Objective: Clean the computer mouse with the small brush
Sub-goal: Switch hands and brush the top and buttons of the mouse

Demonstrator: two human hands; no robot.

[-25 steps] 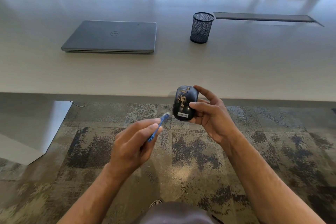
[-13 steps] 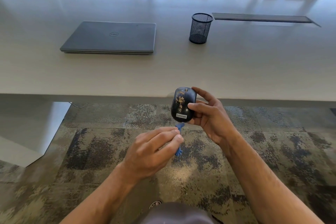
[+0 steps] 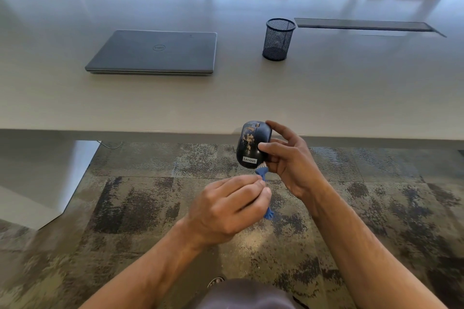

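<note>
Holding the mouse (image 3: 253, 144) in front of the table (image 3: 326, 98) edge, over the carpet (image 3: 125, 208), the right hand (image 3: 291, 158) pinches it between thumb and fingers, top side toward the camera and Lenovo label at its near end. Tan grit speckles the mouse's top, left of the wheel. Below the mouse, the left hand (image 3: 226, 208) pinches a blue brush (image 3: 262, 173) with curled fingers; the bristle tip meets the mouse's near edge, and the handle's other end sticks out under the fingers. On the table, beyond the mouse, lie a closed laptop (image 3: 155, 51) to the left and a mesh cup (image 3: 279, 39) to the right.
</note>
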